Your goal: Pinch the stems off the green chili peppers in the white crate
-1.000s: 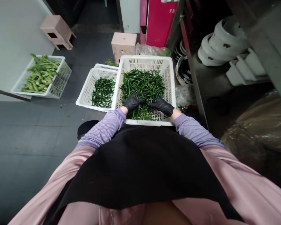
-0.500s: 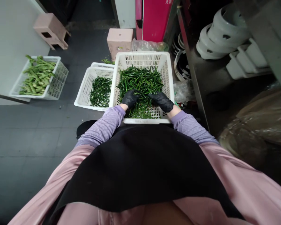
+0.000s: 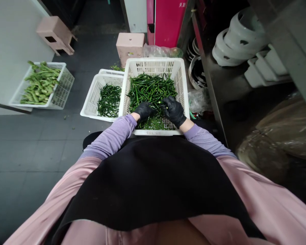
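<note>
Long green chili peppers (image 3: 153,88) are heaped in a large white slotted basket (image 3: 184,78). Short green stem bits (image 3: 154,124) lie along its near side. My left hand (image 3: 144,111), in a black glove, is closed low over the heap; what its fingers hold is hidden. To its right my right hand (image 3: 173,111), also black-gloved, is pinched round a green chili pepper whose pale end shows at the fingertips. A smaller white basket (image 3: 88,102) left of the large one holds more green chili peppers (image 3: 109,100).
A white basket of thick light-green stems (image 3: 42,83) stands at the far left. Two pink stools (image 3: 130,47) are beyond the baskets. On the right are a metal shelf (image 3: 214,88), white containers (image 3: 267,68) and a clear plastic bag (image 3: 200,100).
My right hand has shifted slightly left and its fingers have curled in more, with a pale pepper end now showing. My left hand has moved slightly right and down.
</note>
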Motion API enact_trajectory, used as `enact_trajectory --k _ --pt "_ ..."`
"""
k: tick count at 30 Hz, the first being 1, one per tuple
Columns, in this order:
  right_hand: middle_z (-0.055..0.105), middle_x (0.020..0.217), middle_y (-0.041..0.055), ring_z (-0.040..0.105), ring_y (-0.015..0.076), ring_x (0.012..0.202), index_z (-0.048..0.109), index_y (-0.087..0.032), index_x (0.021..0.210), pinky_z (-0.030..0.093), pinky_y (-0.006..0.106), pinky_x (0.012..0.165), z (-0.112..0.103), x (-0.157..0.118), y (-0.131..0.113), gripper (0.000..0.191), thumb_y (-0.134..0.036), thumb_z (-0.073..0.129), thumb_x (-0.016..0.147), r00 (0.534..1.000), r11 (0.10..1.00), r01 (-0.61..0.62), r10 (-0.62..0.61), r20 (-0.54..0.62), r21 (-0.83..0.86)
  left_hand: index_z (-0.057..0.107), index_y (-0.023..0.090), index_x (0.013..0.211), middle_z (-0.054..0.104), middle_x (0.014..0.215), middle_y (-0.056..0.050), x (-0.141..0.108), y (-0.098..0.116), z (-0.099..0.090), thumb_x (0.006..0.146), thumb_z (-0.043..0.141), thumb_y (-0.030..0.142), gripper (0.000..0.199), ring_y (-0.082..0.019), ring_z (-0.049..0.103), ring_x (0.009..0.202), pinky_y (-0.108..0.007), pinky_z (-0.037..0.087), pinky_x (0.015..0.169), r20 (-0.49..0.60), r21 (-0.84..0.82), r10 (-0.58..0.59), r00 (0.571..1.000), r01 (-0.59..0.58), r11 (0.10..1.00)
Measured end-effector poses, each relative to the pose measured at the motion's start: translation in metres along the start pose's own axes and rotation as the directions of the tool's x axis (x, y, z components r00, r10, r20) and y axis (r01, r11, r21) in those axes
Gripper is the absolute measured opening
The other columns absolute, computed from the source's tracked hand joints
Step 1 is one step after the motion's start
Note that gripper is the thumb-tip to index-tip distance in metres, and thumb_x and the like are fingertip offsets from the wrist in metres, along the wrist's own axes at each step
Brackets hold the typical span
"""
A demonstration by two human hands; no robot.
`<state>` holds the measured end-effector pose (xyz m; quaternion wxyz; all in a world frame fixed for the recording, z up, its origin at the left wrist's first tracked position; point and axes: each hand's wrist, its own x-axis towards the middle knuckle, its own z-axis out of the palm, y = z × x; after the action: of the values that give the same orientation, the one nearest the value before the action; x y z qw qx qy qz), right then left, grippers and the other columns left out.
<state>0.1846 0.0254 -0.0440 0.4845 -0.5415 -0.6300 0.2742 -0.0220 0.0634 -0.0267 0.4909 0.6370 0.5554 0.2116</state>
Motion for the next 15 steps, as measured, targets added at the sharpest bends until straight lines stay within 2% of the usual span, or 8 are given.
enact_trajectory --k 2,3,5,7,9,13,15 --pt "0.079 0.117 0.0128 0.07 0.0349 0.129 0.074 -0.026 0.097 0.056 0.056 0.119 -0.006 0.005 -0.001 0.044 -0.07 0.078 0.094 0.991 0.982 -0.137 0.137 0.014 0.133 0.084 0.019 0.084 0.08 0.084 -0.007 0.0 -0.001 -0.005 0.079 0.096 0.05 0.034 -0.027 0.074 0.092 -0.044 0.061 0.096 -0.047 -0.178 -0.01 0.999 0.002 0.984" --pt "0.079 0.109 0.0102 0.072 0.0328 0.123 0.072 -0.027 0.093 0.059 0.055 0.114 -0.009 0.006 -0.002 0.044 -0.07 0.078 0.094 0.97 0.939 -0.244 0.239 0.05 0.241 0.084 0.019 0.086 0.082 0.09 -0.008 0.0 -0.001 -0.007 0.081 0.095 0.052 0.035 -0.028 0.075 0.096 -0.045 0.061 0.098 -0.06 -0.275 -0.002 0.998 -0.014 0.961" --pt "0.076 0.09 0.0055 0.075 0.0291 0.1 0.066 -0.028 0.083 0.066 0.052 0.096 -0.011 0.006 -0.003 0.049 -0.075 0.078 0.091 0.9 0.807 -0.437 0.393 0.191 0.397 0.084 0.018 0.088 0.084 0.099 -0.01 -0.002 0.002 -0.012 0.079 0.096 0.053 0.038 -0.029 0.076 0.104 -0.046 0.061 0.103 -0.071 -0.422 0.027 0.997 -0.055 0.905" --pt "0.071 0.076 0.003 0.071 0.0263 0.08 0.063 -0.028 0.078 0.068 0.049 0.08 -0.006 0.0 -0.008 0.055 -0.08 0.081 0.085 0.848 0.729 -0.529 0.428 0.314 0.434 0.084 0.017 0.088 0.084 0.101 -0.01 -0.001 0.004 -0.012 0.076 0.099 0.051 0.039 -0.029 0.076 0.107 -0.047 0.06 0.106 -0.086 -0.485 0.044 0.995 -0.08 0.871" --pt "0.071 0.074 0.0025 0.07 0.0258 0.078 0.066 -0.028 0.079 0.067 0.048 0.078 0.006 -0.011 -0.018 0.054 -0.078 0.086 0.082 0.843 0.726 -0.531 0.398 0.363 0.437 0.081 0.018 0.084 0.084 0.097 -0.009 0.0 0.005 -0.007 0.075 0.099 0.048 0.036 -0.028 0.076 0.104 -0.047 0.06 0.106 -0.14 -0.487 0.021 0.99 -0.088 0.869" --pt "0.079 0.088 0.0035 0.073 0.0286 0.101 0.075 -0.028 0.093 0.066 0.049 0.097 0.03 -0.028 -0.042 0.045 -0.066 0.095 0.077 0.889 0.8 -0.431 0.298 0.347 0.418 0.078 0.019 0.083 0.082 0.094 -0.009 0.002 0.003 0.014 0.079 0.097 0.04 0.029 -0.026 0.075 0.099 -0.048 0.061 0.104 -0.277 -0.452 -0.029 0.96 -0.104 0.886" --pt "0.08 0.094 0.0032 0.073 0.0286 0.105 0.077 -0.027 0.096 0.065 0.047 0.098 0.031 -0.029 -0.046 0.045 -0.06 0.099 0.074 0.9 0.814 -0.405 0.276 0.337 0.416 0.078 0.019 0.086 0.082 0.095 -0.008 0.003 0.003 0.017 0.079 0.097 0.039 0.029 -0.026 0.075 0.099 -0.047 0.061 0.103 -0.31 -0.439 -0.024 0.95 -0.121 0.891"
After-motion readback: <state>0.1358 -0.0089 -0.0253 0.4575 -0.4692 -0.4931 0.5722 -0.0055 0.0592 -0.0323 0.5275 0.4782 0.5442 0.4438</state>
